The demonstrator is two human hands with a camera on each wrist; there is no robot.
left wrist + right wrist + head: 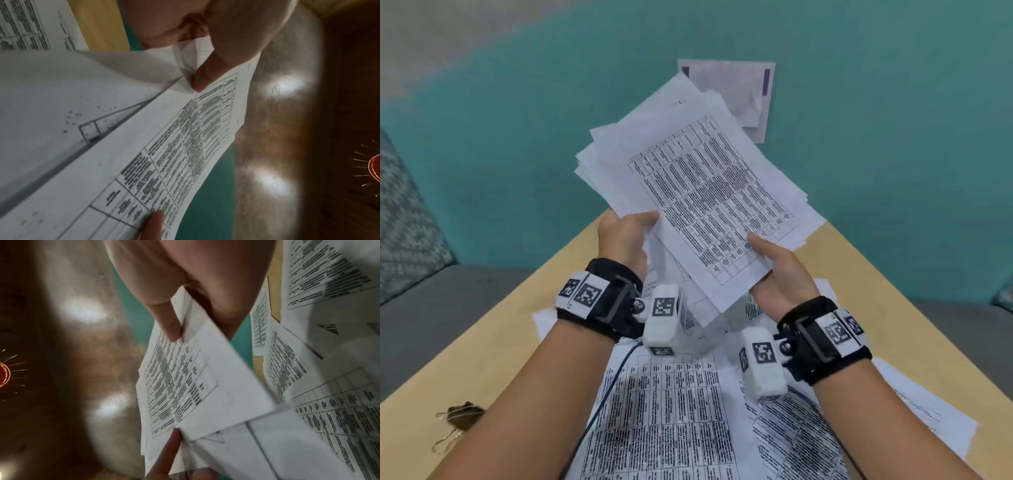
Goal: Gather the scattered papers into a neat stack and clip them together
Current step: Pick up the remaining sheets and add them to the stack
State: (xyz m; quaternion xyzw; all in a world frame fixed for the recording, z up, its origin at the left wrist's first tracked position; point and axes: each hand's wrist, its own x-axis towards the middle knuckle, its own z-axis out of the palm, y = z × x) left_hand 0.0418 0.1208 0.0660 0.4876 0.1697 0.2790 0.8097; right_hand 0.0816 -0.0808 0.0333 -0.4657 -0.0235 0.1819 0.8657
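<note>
Two hands, left hand [625,236] and right hand [779,274], pinch one uneven sheaf of white printed papers [698,192] at its near edge, lifted above the tan table [524,342]; one black binder clip [460,416] is left lying there.

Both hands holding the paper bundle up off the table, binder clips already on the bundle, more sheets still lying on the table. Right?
Not quite: the binder clips are not on the bundle; the head view shows them lying on the table at near left. The rest stands: left hand and right hand hold the paper bundle up, loose sheets below.
</note>
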